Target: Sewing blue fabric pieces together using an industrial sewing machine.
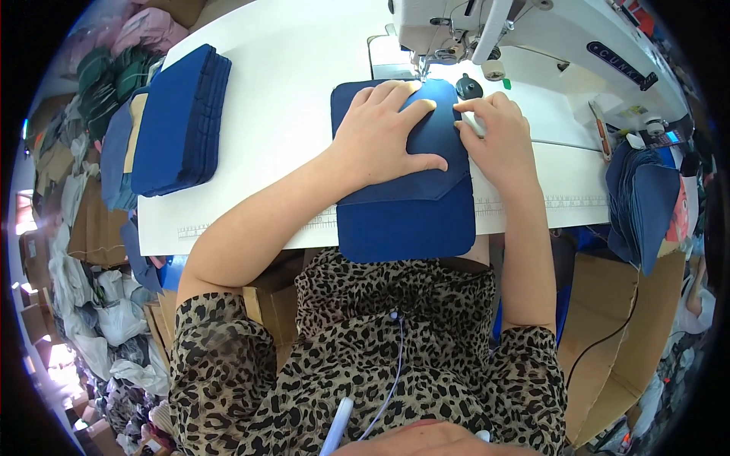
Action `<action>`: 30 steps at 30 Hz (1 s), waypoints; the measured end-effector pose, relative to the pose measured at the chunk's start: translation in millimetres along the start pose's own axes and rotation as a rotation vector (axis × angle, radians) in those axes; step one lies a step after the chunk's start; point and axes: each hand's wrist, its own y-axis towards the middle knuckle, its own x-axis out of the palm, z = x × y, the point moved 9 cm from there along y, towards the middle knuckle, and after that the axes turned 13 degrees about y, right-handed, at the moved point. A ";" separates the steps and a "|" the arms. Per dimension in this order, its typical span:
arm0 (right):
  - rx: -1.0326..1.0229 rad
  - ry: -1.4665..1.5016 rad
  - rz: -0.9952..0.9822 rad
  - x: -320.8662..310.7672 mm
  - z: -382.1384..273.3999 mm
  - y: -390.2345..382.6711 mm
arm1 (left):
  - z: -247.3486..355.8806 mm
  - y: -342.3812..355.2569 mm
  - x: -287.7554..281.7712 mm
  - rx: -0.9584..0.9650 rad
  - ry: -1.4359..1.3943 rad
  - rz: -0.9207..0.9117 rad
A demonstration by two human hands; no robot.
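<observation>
A blue fabric panel (407,228) with rounded corners lies on the white sewing table, its near end hanging over the front edge. Over its far part lies a darker blue fabric piece (433,171) with a slanted lower edge. The far edge sits at the needle and presser foot of a white sewing machine (547,38). My left hand (384,137) rests flat on the fabric with fingers spread, fingertips close to the foot. At the panel's right edge, my right hand (502,140) has its thumb and forefinger bent onto the border; the other fingers are curled.
A stack of blue fabric panels (182,121) lies at the table's left. Dark blue cut pieces (642,194) hang off the right edge near a screwdriver-like tool (601,129). A black round knob (469,87) sits beside the needle. An open cardboard box (608,319) stands below right.
</observation>
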 end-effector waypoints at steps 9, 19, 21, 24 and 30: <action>-0.288 0.225 -0.116 -6.7 -44.7 -43.1 | 45.1 -50.0 -31.6 0.352 -0.280 -0.112; -0.454 0.097 -0.207 -5.5 -63.9 -79.0 | 44.9 -59.3 -37.6 0.267 -0.245 -0.048; -0.448 0.078 -0.193 -5.7 -62.6 -77.5 | 44.6 -53.8 -36.7 0.260 -0.242 -0.050; -0.436 0.033 -0.171 -4.0 -55.3 -67.5 | 39.8 -45.2 -33.6 0.249 -0.230 -0.057; -0.428 0.016 -0.133 -1.4 -47.5 -44.6 | 23.3 -26.4 -25.4 0.201 -0.186 -0.066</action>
